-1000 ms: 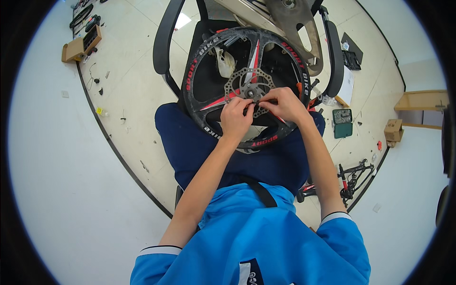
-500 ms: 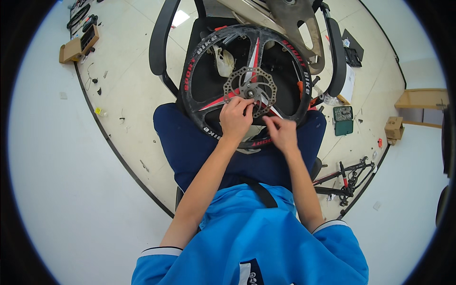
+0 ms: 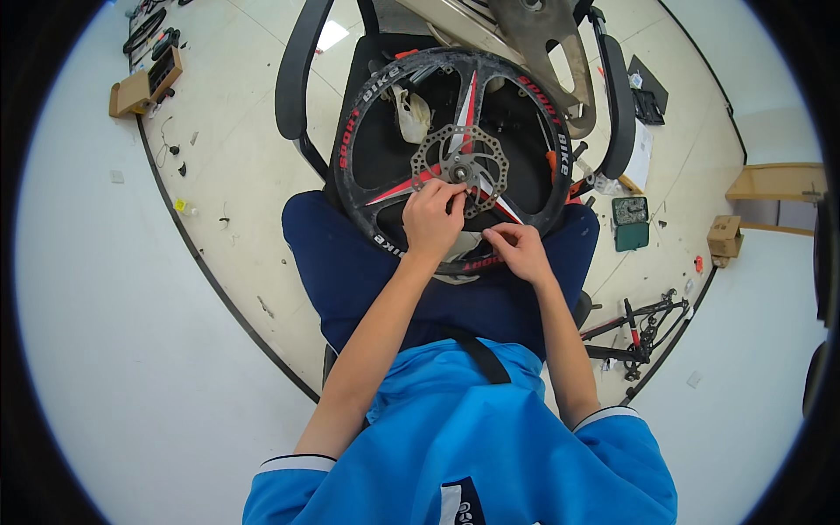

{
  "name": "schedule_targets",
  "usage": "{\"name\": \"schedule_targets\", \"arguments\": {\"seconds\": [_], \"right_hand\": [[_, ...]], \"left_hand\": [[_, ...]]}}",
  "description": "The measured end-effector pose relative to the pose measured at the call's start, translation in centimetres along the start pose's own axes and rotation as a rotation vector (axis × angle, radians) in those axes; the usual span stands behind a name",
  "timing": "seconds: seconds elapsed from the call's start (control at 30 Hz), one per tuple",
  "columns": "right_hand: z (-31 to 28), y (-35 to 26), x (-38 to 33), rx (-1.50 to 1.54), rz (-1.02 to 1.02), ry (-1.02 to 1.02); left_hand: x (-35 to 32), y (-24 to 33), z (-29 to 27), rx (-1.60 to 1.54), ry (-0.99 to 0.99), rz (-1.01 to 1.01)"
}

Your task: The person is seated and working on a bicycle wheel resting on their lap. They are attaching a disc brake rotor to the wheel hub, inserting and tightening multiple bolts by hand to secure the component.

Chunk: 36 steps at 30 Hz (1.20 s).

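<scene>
A black three-spoke bicycle wheel (image 3: 348, 179) with red and white accents leans across my lap and the chair seat. At its hub sits a silver brake disc rotor (image 3: 424, 157) with a perforated rim. My left hand (image 3: 433, 219) rests over the rotor's lower left part, thumb and forefinger pinched just below the hub; whatever is between them is too small to make out. Lower right of it, my right hand (image 3: 521, 252) is over the wheel's lower rim, its thumb and forefinger drawn together. I cannot see what they hold, if anything.
The wheel lies on a black office chair (image 3: 297, 70) with armrests, below a large metal frame part (image 3: 560, 52). To the right are an orange-handled tool (image 3: 552, 161), an open green case (image 3: 632, 236) and a black bicycle frame (image 3: 634, 337). Cardboard boxes (image 3: 127, 98) lie far left.
My right hand has moved slightly down, away from the rotor, and its fingers have come together. The left hand keeps its place by the hub.
</scene>
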State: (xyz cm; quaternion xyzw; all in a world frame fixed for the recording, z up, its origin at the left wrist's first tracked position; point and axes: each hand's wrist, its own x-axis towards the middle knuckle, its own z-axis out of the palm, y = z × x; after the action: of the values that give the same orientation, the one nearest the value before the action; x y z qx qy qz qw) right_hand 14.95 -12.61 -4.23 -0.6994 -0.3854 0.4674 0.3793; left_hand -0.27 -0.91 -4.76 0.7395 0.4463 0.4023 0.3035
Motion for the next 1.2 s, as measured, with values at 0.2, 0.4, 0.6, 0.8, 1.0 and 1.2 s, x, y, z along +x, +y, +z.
{"name": "schedule_targets", "arguments": {"seconds": [0.2,0.4,0.6,0.8,1.0,1.2], "right_hand": [[1.0,0.6,-0.9,0.153,0.099,-0.275],[7.9,-0.3,0.2,0.374,0.143,-0.266],[10.6,-1.3,1.3,0.442,0.146,-0.225],[10.6,-1.2,1.5,0.447,0.143,-0.243],[10.8,-1.5,1.6,0.484,0.162,-0.247],[12.0,-4.5,2.6,0.538,0.205,-0.188]], "left_hand": [[0.0,0.1,0.0,-0.016,-0.004,0.003],[0.6,-0.1,-1.8,-0.093,-0.176,-0.076],[1.8,-1.5,-3.8,-0.243,-0.029,-0.193],[2.1,-4.9,-4.7,-0.407,-0.025,-0.316],[1.7,-6.2,-5.2,-0.577,-0.210,-0.564],[2.3,-7.5,-5.4,-0.638,-0.340,-0.556]]}}
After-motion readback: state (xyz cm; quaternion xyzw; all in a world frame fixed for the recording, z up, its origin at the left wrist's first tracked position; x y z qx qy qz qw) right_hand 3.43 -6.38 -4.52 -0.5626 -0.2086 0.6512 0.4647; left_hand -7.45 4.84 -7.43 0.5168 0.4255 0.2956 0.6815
